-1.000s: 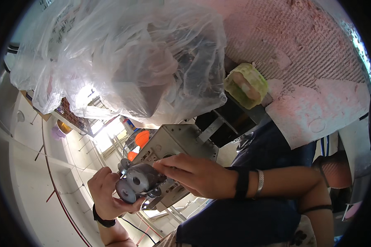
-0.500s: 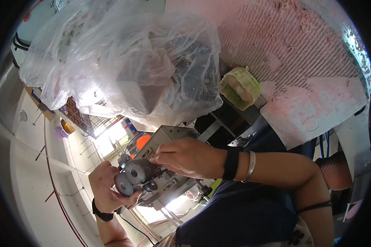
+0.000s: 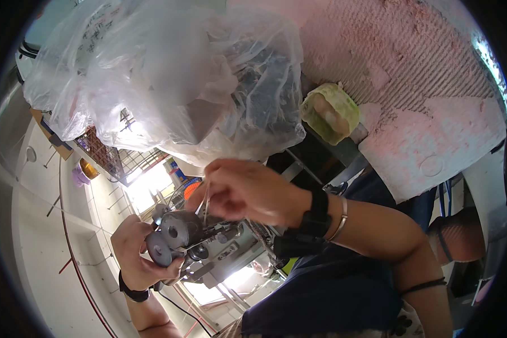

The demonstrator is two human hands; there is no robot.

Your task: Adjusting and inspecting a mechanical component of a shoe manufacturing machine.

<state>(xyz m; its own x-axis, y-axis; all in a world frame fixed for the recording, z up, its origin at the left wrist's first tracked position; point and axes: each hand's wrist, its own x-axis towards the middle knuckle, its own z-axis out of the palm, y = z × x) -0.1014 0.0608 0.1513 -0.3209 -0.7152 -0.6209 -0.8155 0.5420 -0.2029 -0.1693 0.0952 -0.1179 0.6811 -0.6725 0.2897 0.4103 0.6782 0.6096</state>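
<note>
Fingers of the right hand pinch thin pale threads running down to the machine, while the left hand is closed around the machine's wheel end from below. Overhead hangs a big crumpled plastic bag, with a pink rough wall beside it. Lower, between the hands, sits the grey machine, its round wheel against the left palm. A small green roll rests near the wall. On the right wrist sit a black band and a thin bangle.

Left hand carries the grey mechanism; table unseen
</note>
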